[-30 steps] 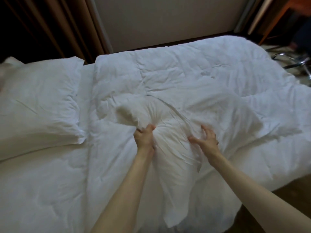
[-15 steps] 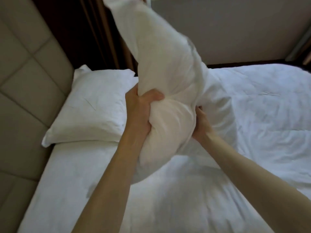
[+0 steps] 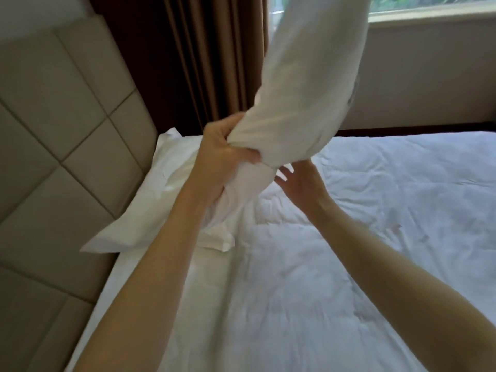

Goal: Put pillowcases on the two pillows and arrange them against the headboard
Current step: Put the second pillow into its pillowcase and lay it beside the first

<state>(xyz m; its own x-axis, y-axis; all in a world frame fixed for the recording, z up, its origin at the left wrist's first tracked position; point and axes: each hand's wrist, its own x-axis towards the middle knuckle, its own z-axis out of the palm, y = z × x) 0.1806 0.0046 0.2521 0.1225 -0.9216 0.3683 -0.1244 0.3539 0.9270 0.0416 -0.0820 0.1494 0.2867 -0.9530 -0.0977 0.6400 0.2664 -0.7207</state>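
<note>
Right hand [image 3: 300,181] has let go, fingers now spread just below the raised pillow [image 3: 308,84]; left hand [image 3: 222,154] alone clenches its gathered end. Likely swinging it toward headboard [image 3: 53,130], beside cased pillow [image 3: 161,200].

Brown curtains [image 3: 214,57] hang in folds beside a window [image 3: 429,6] that lets in daylight above a pale grey wall [image 3: 429,81]; a white duvet [image 3: 375,237] covers the bed.
</note>
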